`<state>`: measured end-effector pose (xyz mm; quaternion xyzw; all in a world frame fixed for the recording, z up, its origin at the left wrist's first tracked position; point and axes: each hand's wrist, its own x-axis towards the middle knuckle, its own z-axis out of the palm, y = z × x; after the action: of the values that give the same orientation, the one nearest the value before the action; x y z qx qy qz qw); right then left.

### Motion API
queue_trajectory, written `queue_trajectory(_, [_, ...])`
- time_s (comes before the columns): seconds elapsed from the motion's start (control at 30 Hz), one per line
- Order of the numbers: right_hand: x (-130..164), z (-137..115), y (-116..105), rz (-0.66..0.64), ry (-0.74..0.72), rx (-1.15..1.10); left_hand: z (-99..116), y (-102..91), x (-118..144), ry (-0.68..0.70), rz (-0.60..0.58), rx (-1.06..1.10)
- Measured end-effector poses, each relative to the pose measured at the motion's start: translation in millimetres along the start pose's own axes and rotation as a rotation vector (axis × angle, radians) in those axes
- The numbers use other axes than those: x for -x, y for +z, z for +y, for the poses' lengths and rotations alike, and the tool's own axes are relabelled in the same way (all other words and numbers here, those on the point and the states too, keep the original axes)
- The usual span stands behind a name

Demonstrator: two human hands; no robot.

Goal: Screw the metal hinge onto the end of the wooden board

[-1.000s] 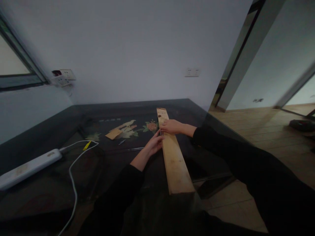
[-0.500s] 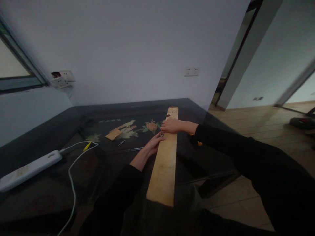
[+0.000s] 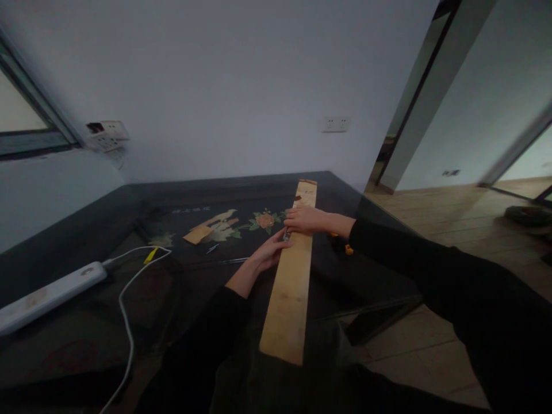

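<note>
A long pale wooden board (image 3: 290, 299) lies lengthwise over the dark table, its near end jutting past the front edge toward me. My left hand (image 3: 268, 253) is closed on the board's left edge, thumb on top and the other fingers low at the side. Just beyond it, my right hand (image 3: 307, 220) lies across the board, its fingers curled over the same edge. Between the two hands sits a small metal piece (image 3: 287, 234), mostly covered by fingers, so its kind is unclear. A yellow-and-black object (image 3: 348, 249) shows partly below my right forearm.
The glossy dark table (image 3: 172, 287) has a printed flower and bird design. Wood scraps (image 3: 198, 234) and a few small metal pins (image 3: 213, 248) lie left of the board. A white power strip (image 3: 52, 296) with its cable (image 3: 125, 310) is at far left. A wall stands behind.
The board's far end has shifted slightly right and away. Both hands have moved a little to the right with it, keeping about the same hold.
</note>
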<state>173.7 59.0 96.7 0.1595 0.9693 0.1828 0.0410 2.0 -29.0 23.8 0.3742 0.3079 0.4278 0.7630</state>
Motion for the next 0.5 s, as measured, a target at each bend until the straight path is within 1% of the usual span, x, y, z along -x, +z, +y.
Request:
queue_trajectory(0.07, [2, 1, 3, 0.104, 0.13, -0.039, -2, -1.3, -3, 0.032, 0.018, 0.018])
queue_trajectory(0.1, [4, 0, 6, 0.189, 0.228, -0.07, -2, -1.7, -3, 0.047, 0.035, 0.025])
queue_trajectory(0.2, [9, -3, 25, 0.518, 0.608, -0.221, -3, -2.6, -6, 0.071, 0.106, 0.036])
queue_trajectory(0.23, [11, -6, 33, 0.61, 0.739, -0.293, -3, -3.1, -6, 0.072, 0.131, 0.037])
queue_trajectory(0.27, [12, -9, 42, 0.669, 0.852, -0.38, -3, -3.7, -7, 0.071, 0.155, 0.039])
queue_trajectory(0.3, [12, -13, 51, 0.688, 0.951, -0.49, -3, -4.3, -8, 0.07, 0.179, 0.043])
queue_trajectory(0.33, [12, -18, 59, 0.663, 1.038, -0.63, -3, -5.0, -8, 0.07, 0.201, 0.051])
queue_trajectory(0.37, [11, -23, 66, 0.612, 1.095, -0.794, -3, -5.5, -9, 0.074, 0.22, 0.061])
queue_trajectory(0.43, [7, -33, 75, 0.519, 1.095, -1.103, -2, -6.4, -10, 0.084, 0.247, 0.076])
queue_trajectory(0.5, [2, -42, 79, 0.498, 1.053, -1.292, -1, -7.0, -10, 0.09, 0.258, 0.071])
